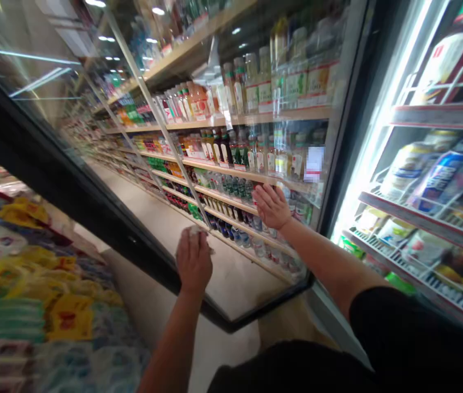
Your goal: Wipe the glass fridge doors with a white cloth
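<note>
A large glass door (235, 289) with a black frame (92, 204) stands open before the person, hinged beside a brightly lit refrigerated cabinet (420, 215). In the glass, either through it or partly by reflection, which is hard to tell, appear long wooden shelves (199, 124) packed with rows of drinks: pale clear bottles (264, 82) and pink and orange ones above, dark and green ones lower down. The cabinet at the right holds goods on wire-fronted racks: a big dark red bottle with a white label (444, 63) at the top, a white container (405, 166) and a blue pack (442, 172) on the middle rack, and mixed packs below, too blurred to read. At the left, a broad pile of bagged goods (6, 267) in yellow, green, white and brown wrapping lies beside the door. The pale floor (239, 349) shows beneath, and strip lights (41, 82) gleam in the upper glass. The right hand (272, 206) is spread flat, fingers together, palm toward the pane, seemingly touching it. The left hand (194, 259), near the frame, has its fingers bent over a crumpled white cloth (197, 231) against the glass.
</note>
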`<state>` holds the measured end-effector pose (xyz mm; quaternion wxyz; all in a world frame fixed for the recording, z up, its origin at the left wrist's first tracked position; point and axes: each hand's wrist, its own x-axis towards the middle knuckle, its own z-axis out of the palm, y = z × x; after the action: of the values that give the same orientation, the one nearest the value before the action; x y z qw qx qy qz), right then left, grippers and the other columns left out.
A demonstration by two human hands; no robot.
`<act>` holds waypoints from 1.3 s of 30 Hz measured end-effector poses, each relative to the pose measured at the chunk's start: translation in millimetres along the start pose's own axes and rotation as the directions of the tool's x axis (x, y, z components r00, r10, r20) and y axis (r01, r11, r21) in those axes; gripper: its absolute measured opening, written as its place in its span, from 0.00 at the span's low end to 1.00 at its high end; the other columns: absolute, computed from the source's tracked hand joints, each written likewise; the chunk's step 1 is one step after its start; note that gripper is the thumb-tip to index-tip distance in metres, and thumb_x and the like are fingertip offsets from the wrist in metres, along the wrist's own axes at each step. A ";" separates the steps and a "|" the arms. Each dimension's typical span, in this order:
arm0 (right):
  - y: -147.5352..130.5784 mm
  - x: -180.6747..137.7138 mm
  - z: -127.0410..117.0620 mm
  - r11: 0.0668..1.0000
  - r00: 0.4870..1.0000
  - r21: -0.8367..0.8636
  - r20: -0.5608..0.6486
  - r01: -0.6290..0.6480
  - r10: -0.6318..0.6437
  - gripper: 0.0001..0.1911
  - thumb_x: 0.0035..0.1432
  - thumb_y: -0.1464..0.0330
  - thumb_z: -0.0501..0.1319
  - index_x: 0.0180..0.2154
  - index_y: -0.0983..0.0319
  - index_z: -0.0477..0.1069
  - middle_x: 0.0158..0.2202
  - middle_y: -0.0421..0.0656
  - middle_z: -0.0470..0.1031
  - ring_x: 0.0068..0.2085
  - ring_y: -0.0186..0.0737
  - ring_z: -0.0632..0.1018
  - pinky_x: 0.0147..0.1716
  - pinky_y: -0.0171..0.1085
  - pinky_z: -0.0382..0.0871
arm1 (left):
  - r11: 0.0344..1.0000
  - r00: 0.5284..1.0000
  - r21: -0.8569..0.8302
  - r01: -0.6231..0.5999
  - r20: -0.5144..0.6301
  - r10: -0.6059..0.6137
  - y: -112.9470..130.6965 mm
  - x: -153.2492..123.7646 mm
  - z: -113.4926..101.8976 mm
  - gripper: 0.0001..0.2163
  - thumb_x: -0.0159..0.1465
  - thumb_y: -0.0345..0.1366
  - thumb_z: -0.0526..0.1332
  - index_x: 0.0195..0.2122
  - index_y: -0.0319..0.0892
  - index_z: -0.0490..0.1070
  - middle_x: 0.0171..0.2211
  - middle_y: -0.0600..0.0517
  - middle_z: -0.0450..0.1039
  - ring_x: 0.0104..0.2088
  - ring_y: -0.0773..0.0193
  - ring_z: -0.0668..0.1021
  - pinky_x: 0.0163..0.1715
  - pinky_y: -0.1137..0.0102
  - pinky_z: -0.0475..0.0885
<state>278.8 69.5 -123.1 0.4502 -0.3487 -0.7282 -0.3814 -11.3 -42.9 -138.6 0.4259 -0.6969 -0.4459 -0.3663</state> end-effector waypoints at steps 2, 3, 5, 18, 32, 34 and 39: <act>0.1 0.1 -0.3 1.000 1.000 -0.011 -0.013 0.005 -0.005 0.28 0.68 0.64 0.51 0.68 0.55 0.59 0.64 0.45 0.69 0.69 0.43 0.64 0.71 0.49 0.42 | 0.994 0.993 0.005 0.110 -0.052 -0.110 -20.7 29.0 -11.2 0.26 0.69 0.30 0.55 0.67 0.31 0.56 0.65 0.30 0.59 0.72 0.45 0.49 0.69 0.47 0.54; 0.2 0.2 -0.3 1.000 1.000 -0.019 -0.017 0.007 -0.007 0.28 0.68 0.64 0.51 0.68 0.55 0.59 0.64 0.45 0.70 0.68 0.43 0.64 0.71 0.49 0.42 | 0.988 0.986 0.007 0.152 -0.073 -0.151 -28.9 41.0 -15.4 0.27 0.69 0.30 0.54 0.68 0.30 0.54 0.66 0.29 0.56 0.72 0.45 0.48 0.69 0.46 0.53; 0.2 0.2 0.1 0.999 1.000 -0.036 -0.020 0.015 -0.016 0.28 0.68 0.64 0.51 0.68 0.56 0.59 0.64 0.45 0.70 0.68 0.44 0.64 0.71 0.49 0.42 | 0.979 0.976 -0.002 0.202 -0.081 -0.201 -34.6 47.4 -17.6 0.27 0.69 0.31 0.53 0.68 0.29 0.52 0.67 0.28 0.54 0.73 0.44 0.46 0.69 0.45 0.52; -3.0 4.8 1.0 0.996 0.998 -0.083 -0.050 0.031 -0.036 0.27 0.67 0.66 0.53 0.66 0.59 0.62 0.62 0.47 0.72 0.69 0.44 0.64 0.71 0.48 0.40 | 0.967 0.968 -0.049 0.251 -0.002 -0.251 -13.2 -15.0 10.5 0.27 0.69 0.30 0.53 0.69 0.32 0.52 0.67 0.28 0.54 0.72 0.42 0.47 0.68 0.44 0.54; -3.6 3.1 4.5 0.996 1.000 -0.086 -0.008 0.010 -0.011 0.26 0.67 0.64 0.52 0.66 0.56 0.63 0.62 0.45 0.72 0.68 0.43 0.66 0.71 0.48 0.40 | 0.993 0.996 -0.118 -0.024 0.079 0.033 16.0 4.1 25.3 0.25 0.68 0.26 0.52 0.66 0.39 0.61 0.63 0.40 0.66 0.70 0.52 0.55 0.71 0.53 0.47; -3.9 2.9 4.5 0.996 1.000 -0.088 -0.008 0.006 -0.007 0.26 0.67 0.64 0.53 0.66 0.56 0.63 0.63 0.45 0.72 0.68 0.44 0.65 0.71 0.48 0.40 | 0.996 0.999 -0.090 0.014 0.051 -0.009 11.1 9.3 23.9 0.25 0.68 0.26 0.53 0.67 0.38 0.60 0.63 0.38 0.66 0.71 0.50 0.54 0.70 0.51 0.47; -3.7 2.5 4.5 0.999 1.000 -0.042 0.014 -0.017 0.018 0.28 0.67 0.65 0.53 0.67 0.55 0.61 0.64 0.45 0.70 0.68 0.44 0.64 0.71 0.49 0.42 | 0.972 0.969 -0.162 -0.171 0.151 0.196 24.6 -26.3 24.9 0.27 0.66 0.22 0.49 0.67 0.40 0.60 0.62 0.43 0.68 0.69 0.58 0.60 0.71 0.59 0.47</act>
<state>273.1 72.1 -123.0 0.4409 -0.3672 -0.7201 -0.3902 6.1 -34.0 -177.7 0.3667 -0.7929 -0.3848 -0.2979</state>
